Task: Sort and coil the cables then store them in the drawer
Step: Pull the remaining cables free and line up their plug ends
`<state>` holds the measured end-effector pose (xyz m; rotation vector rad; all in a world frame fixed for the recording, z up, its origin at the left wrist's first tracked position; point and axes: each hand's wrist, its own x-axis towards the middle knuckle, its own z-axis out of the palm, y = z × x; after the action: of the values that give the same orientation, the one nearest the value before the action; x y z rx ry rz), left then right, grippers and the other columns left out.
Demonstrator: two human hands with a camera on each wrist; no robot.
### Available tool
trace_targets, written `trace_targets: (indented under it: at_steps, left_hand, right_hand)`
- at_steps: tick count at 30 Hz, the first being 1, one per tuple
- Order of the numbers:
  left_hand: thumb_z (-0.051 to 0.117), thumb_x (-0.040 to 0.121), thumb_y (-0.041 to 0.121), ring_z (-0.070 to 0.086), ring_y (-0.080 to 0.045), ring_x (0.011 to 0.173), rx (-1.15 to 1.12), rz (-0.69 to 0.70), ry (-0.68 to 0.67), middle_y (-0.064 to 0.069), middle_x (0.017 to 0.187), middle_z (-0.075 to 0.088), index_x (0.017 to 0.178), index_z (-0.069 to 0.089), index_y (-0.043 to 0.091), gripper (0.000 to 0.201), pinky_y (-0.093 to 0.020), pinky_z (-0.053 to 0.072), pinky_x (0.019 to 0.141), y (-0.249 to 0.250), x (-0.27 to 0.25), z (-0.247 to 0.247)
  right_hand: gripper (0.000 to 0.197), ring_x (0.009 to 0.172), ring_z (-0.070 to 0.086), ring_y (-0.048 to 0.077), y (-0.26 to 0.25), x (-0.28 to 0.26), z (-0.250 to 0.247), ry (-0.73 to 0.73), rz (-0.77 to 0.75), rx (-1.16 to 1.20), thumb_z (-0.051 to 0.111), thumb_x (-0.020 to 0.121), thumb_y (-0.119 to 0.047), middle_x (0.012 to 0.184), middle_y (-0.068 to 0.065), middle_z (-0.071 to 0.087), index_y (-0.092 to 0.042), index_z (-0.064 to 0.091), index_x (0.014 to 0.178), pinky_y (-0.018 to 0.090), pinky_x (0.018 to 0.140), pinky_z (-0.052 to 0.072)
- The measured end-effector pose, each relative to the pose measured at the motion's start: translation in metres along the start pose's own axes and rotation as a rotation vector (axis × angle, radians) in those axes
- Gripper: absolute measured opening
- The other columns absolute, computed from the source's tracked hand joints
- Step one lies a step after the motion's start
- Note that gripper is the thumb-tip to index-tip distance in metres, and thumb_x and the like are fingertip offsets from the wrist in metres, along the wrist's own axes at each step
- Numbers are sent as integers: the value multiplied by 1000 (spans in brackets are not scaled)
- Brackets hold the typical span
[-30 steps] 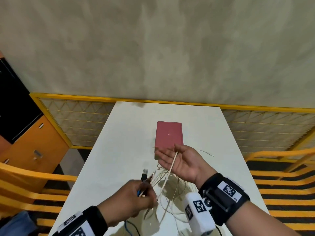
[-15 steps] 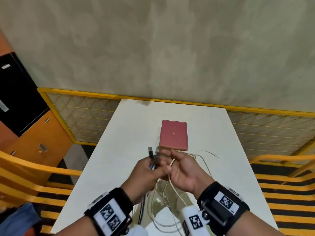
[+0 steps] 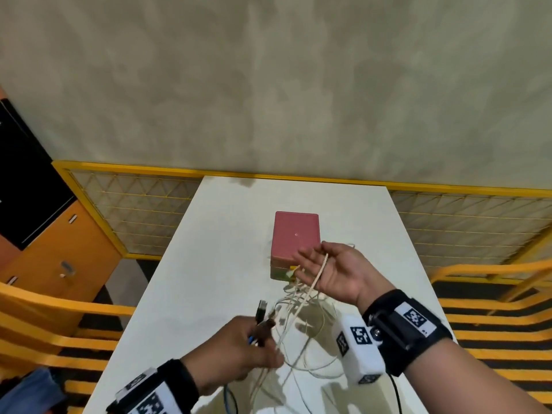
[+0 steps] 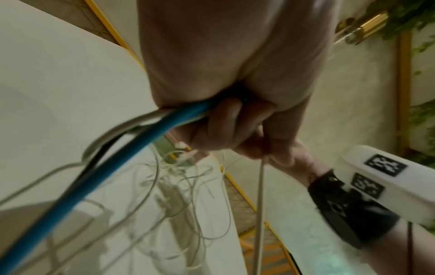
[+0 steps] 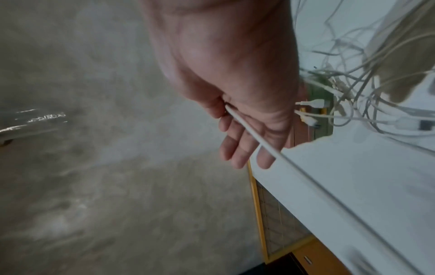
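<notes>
A tangle of thin white cables (image 3: pixel 310 327) lies on the white table (image 3: pixel 209 264) in front of a small pink-topped drawer box (image 3: pixel 295 234). My left hand (image 3: pixel 263 333) grips a bundle near the table's front: a blue cable (image 4: pixel 117 158), a black one and white ones, with a black USB plug (image 3: pixel 262 309) sticking up. My right hand (image 3: pixel 316 264) hovers palm up beside the box, fingers straight. One white cable (image 5: pixel 259 145) crosses its palm, pinched between thumb and index finger, and runs taut down to my left hand (image 4: pixel 226 121).
An orange cabinet (image 3: pixel 59 258) stands left of the table. A yellow mesh fence (image 3: pixel 134 210) runs behind it along the wall. Orange rails (image 3: pixel 44 309) flank both long sides. White plugs (image 5: pixel 313 103) dangle by the box front.
Half a second ago both hands met near the box. Now the left has drawn back toward me, and the right has turned palm up, stretching the white cable between them.
</notes>
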<state>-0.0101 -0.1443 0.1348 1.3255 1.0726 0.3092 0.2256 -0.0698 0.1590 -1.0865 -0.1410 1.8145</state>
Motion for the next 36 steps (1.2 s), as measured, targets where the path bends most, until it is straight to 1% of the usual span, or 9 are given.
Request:
trace_targets:
  at_steps: [4,7,12,17,23,26,29,32,36]
  left_hand:
    - [73,85,6,51,4,45,86,-60,-133,5,68,63,73,63,11,16,-10,37,48,-8,-21,-11]
    - [70,89,15,40,-7,42,-29,-121,-8,8,56,51,70,63,17,21,-20,31,44,-14,-24,-16]
    - [52,99,8,24,-11,43,-483,-70,218,-6,62,36,101,63,-2,16,-20,18,41,-12,-16,-30]
    - [52,97,18,24,-9,42,-602,17,196,-5,64,44,113,63,-4,30,-23,15,43,9,-15,-38]
    - [52,92,25,27,-6,36,-741,131,183,-5,65,51,107,66,2,31,-16,20,37,29,-5,-46]
    - [46,99,23,30,-7,37,-717,147,206,-4,67,54,106,67,3,30,-15,23,37,32,-2,-52]
    - [46,98,23,32,-8,38,-718,154,228,-5,67,56,106,67,3,30,-16,26,38,27,-2,-59]
    - [44,100,22,33,-9,39,-712,139,247,-5,68,56,107,67,3,30,-18,27,38,19,-2,-63]
    - [44,101,22,38,-11,42,-715,130,265,-6,70,58,106,69,4,31,-20,31,40,10,-2,-61]
  right_hand:
    - [27,75,77,32,-14,1,-4,-28,-29,38,37,104,-19,77,15,75,-12,53,83,53,70,59]
    - [27,78,76,32,-7,-10,1,-72,-33,-69,38,104,-22,78,16,74,-11,55,86,52,67,60]
    - [29,84,71,22,24,-51,-11,-170,42,-673,49,100,-39,95,11,73,-17,65,92,37,68,54]
    - [22,60,57,13,54,-91,-36,-275,144,-1256,71,82,-38,68,2,64,-16,71,86,24,52,42]
    - [21,67,62,-9,96,-89,-69,-306,18,-1806,59,81,-34,69,-17,67,-18,71,86,5,63,39]
    - [14,88,66,4,118,-71,-86,-257,-38,-1933,55,81,-28,90,-9,72,-27,70,82,16,74,44]
    - [21,85,56,9,129,-44,-96,-125,-62,-1913,59,82,-34,76,-10,57,-20,67,68,25,90,48]
    - [28,101,58,16,140,-36,-98,-223,70,-1994,55,78,-40,74,-10,55,-19,56,60,36,110,35]
    - [32,108,63,13,136,-17,-82,-344,-41,-1956,57,83,-38,114,-7,71,-28,69,111,30,97,46]
